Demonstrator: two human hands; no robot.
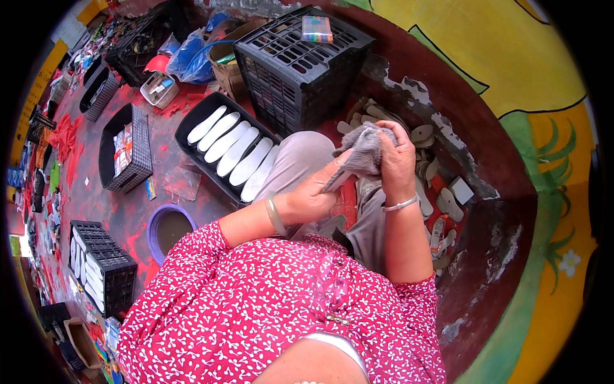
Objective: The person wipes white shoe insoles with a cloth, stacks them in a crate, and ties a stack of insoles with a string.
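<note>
A crumpled grey cloth (363, 152) is bunched between my two hands, above my knees. My left hand (316, 195), with a pale bangle at its wrist, is closed on the cloth's lower left end, where a flat grey strip sticks out. My right hand (398, 159) wraps the upper right side of the cloth, its fingers bent over the top. Whether anything lies inside the folds is hidden. To the left of my knee, a black tray (189, 152) holds several white shoe soles (235, 148) in a slanted row.
Loose soles (449, 205) are heaped by the wall at the right. Ahead stands an upturned dark crate (281, 73) with a colourful packet (316, 29) on top. Leftward are a purple basin (153, 233) of murky water, a woven basket (137, 169) and a crate of soles (118, 265).
</note>
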